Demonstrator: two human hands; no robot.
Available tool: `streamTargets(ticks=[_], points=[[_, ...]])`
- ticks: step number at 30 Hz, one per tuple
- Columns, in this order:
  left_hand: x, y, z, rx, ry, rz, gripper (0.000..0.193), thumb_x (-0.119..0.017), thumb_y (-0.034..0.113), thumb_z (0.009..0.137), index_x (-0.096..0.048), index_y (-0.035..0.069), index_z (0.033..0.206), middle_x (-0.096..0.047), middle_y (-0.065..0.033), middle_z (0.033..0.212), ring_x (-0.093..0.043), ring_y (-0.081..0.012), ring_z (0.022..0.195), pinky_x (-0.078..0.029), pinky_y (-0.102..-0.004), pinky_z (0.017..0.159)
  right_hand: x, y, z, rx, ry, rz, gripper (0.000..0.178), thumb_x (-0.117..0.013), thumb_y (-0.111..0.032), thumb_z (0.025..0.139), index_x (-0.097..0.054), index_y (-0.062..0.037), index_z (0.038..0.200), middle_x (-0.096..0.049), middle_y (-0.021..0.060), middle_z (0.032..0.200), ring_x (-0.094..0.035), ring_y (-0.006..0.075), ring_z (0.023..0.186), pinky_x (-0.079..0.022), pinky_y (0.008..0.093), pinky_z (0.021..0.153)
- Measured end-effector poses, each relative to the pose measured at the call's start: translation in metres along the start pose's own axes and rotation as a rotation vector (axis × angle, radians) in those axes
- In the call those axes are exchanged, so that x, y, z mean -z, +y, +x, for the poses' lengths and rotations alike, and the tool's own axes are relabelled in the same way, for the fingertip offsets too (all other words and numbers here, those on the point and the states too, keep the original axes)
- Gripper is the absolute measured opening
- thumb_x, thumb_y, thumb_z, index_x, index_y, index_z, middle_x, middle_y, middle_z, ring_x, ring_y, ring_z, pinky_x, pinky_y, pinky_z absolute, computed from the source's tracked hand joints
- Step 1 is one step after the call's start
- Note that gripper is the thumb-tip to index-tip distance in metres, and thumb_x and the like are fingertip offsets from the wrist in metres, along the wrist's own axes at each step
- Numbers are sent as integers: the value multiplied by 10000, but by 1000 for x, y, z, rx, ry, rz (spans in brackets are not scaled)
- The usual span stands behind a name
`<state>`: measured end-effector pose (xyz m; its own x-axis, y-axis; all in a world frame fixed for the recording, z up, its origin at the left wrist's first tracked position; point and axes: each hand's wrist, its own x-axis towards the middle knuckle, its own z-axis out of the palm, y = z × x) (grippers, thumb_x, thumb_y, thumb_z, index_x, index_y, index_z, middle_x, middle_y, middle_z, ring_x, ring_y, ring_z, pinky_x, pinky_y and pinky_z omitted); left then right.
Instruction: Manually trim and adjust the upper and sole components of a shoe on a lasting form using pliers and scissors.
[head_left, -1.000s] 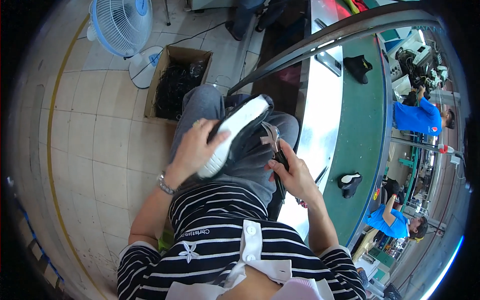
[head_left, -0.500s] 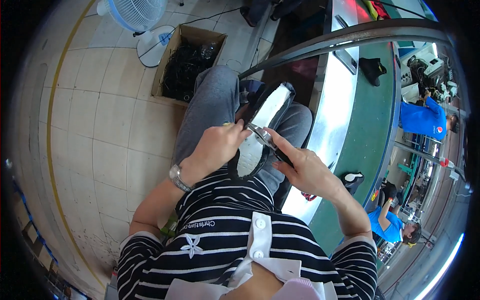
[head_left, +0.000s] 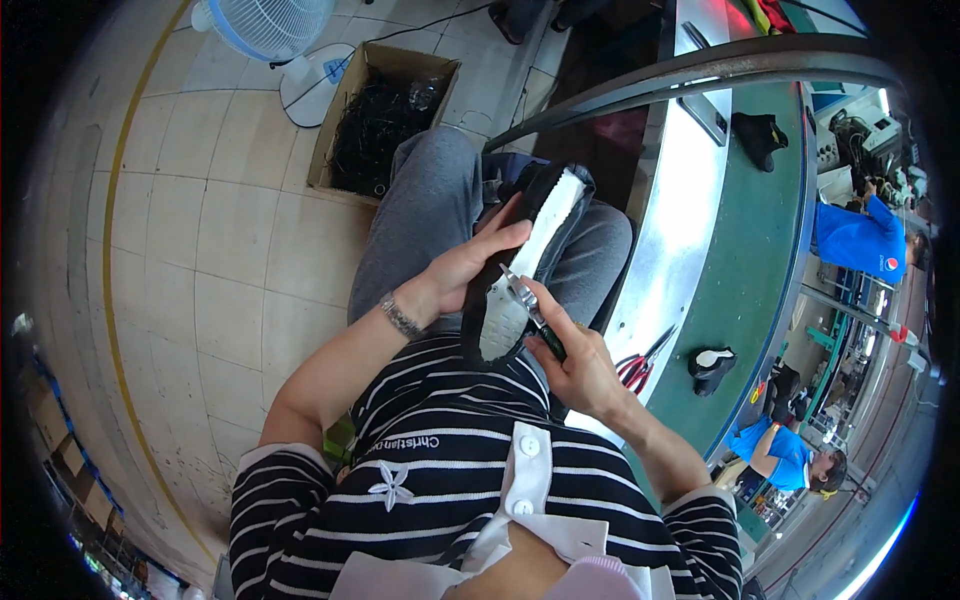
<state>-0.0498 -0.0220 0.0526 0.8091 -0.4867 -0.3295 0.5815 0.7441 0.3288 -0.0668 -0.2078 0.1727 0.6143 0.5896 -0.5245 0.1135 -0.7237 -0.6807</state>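
Observation:
A black shoe upper [head_left: 548, 228] lies bottom-up over my lap, its long white sole board facing me, with the black edge folded around it. My left hand [head_left: 468, 262] grips it from the left side, thumb lying across the white board and the other fingers partly hidden behind the shoe. In my right hand [head_left: 582, 365] is a pair of metal pliers [head_left: 522, 294] with dark handles. Their jaws rest over the shoe's white bottom near its middle; whether they pinch any material is too small to tell.
To my right runs a metal ledge [head_left: 680, 230] bearing red-handled scissors [head_left: 634, 372] and a phone [head_left: 706, 118]. Beyond it, a green belt [head_left: 735, 260] carries a black shoe [head_left: 760, 141] and another shoe [head_left: 711, 372]. A carton [head_left: 322, 165] of black scraps and a fan [head_left: 262, 22] stand ahead-left. Two co-workers in blue sit farther right.
My left hand has gone from the shoe's edge beside the pliers to a grip around its side. The pliers have shifted slightly toward me. The scissors show more fully.

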Motion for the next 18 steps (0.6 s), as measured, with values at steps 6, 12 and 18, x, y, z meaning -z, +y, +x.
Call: streamTargets(ticks=[6, 12, 18], points=[[-16, 6, 5, 41, 87, 153, 955, -719, 279, 810, -128, 127, 1544, -360, -134, 1439, -418, -215, 1263, -415, -365, 1009, -8, -2, -11, -58, 51, 269, 712, -586, -118, 938, -185, -174, 1524, -677, 236, 978, -696, 366, 783, -539, 402, 670], [0, 17, 1, 17, 19, 248, 930, -678, 287, 841, -93, 158, 1552, -423, -142, 1367, -488, -215, 1173, -460, -371, 932, 74, -50, 9, 127, -5, -259, 711, -611, -128, 905, -240, -189, 1509, -657, 214, 749, -664, 364, 618, -500, 441, 559], [2, 22, 4, 82, -11, 314, 921, -665, 294, 872, -56, 209, 1558, -550, -76, 1132, -572, -125, 930, -493, -303, 806, 82, -1, 67, 114, 153, -718, 692, -576, -201, 945, -193, -265, 1518, -644, 166, 691, -638, 330, 552, -492, 416, 508]])
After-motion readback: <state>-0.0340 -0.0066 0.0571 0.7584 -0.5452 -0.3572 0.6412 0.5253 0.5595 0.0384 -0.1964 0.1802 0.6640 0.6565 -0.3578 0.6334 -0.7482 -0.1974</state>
